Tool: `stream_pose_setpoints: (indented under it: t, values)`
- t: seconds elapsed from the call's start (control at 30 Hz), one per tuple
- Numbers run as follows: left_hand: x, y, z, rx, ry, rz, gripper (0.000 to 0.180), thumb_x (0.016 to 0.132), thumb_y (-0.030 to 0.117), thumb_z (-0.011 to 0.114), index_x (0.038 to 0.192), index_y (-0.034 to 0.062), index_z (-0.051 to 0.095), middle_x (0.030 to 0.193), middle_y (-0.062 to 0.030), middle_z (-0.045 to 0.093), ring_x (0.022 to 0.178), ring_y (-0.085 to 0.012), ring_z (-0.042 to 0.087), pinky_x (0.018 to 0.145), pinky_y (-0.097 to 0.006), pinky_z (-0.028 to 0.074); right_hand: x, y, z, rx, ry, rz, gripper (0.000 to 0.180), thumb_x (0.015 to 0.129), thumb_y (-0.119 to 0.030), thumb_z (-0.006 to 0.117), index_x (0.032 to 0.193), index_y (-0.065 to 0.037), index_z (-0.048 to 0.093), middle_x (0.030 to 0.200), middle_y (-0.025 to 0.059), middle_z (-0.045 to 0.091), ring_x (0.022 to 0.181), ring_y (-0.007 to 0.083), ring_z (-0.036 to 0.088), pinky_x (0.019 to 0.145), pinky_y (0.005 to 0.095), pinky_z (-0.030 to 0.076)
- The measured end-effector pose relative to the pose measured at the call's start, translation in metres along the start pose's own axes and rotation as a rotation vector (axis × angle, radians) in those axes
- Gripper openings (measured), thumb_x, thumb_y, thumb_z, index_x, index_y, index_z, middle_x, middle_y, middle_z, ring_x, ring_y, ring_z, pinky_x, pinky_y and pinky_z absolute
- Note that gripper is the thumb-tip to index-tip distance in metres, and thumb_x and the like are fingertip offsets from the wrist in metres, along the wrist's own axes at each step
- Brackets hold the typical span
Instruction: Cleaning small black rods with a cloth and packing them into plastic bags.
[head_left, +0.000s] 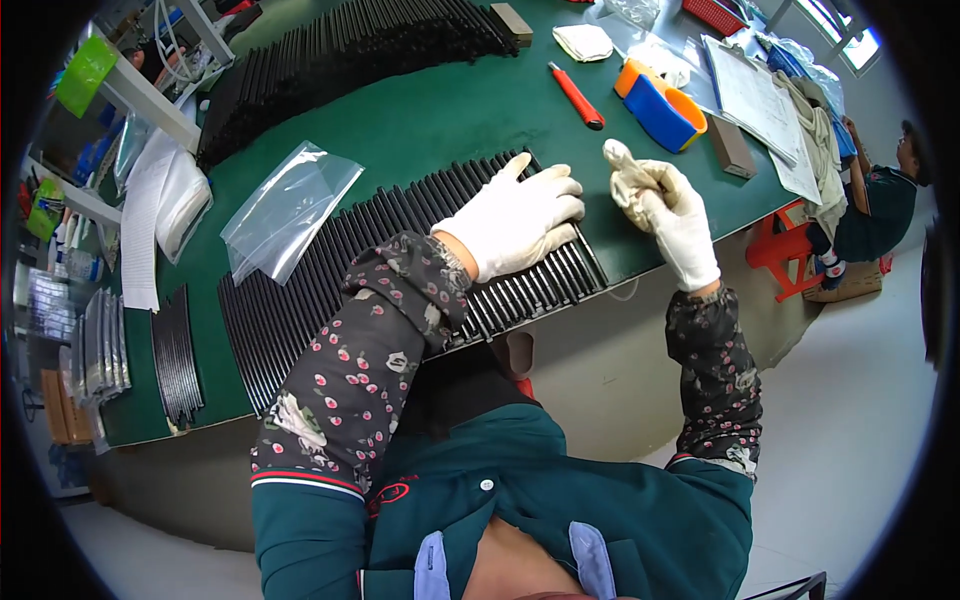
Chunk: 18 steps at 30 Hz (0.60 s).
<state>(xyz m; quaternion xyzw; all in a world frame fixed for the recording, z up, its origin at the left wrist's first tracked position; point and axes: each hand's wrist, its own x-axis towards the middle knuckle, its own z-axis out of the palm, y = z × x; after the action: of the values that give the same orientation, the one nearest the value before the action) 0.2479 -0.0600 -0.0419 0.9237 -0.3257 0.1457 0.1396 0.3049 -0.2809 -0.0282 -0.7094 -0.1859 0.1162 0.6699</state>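
A long row of thin black rods (350,245) lies side by side near the front edge of the green table. My left hand (515,222), in a white glove, rests flat across the right part of this row, fingers apart. Raised just right of the row's end is my right hand (672,210), also gloved in white. Its fingers are bent together around a bunched, off-white bit like cloth, which I cannot tell from the glove fabric. A clear plastic bag (290,210) lies over the far left part of the row.
A big pile of black rods (350,60) lies at the back, a smaller bundle (176,355) at left. Beyond my right hand are a red cutter knife (577,97), a blue and orange tape holder (664,112) and a brown block (731,148). Another person (880,205) sits at right.
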Motion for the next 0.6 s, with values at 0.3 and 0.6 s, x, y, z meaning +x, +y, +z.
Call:
stream_pose_setpoints:
  t: [0.3, 0.6]
  values:
    - [0.004, 0.0, -0.008, -0.134, -0.086, -0.106, 0.017, 0.091, 0.022, 0.053, 0.097, 0.0085, 0.06, 0.12, -0.0095, 0.054, 0.127, -0.0247, 0.044, 0.11, -0.05, 0.028, -0.036, -0.03, 0.022, -0.895, -0.589, -0.674, 0.03, 0.066, -0.005, 0.069, 0.094, -0.013, 0.064, 0.094, 0.0041, 0.058, 0.08, 0.0269, 0.053, 0.072, 0.0359, 0.046]
    - [0.002, -0.001, -0.001, 0.02, -0.047, -0.018, 0.015, 0.092, 0.022, 0.053, 0.097, 0.0101, 0.061, 0.115, -0.0088, 0.056, 0.125, -0.0256, 0.045, 0.109, -0.05, 0.03, -0.039, -0.026, 0.031, -0.87, -0.388, -0.653, 0.031, 0.07, 0.001, 0.063, 0.1, -0.009, 0.063, 0.096, 0.0087, 0.058, 0.088, 0.0289, 0.054, 0.077, 0.0367, 0.047]
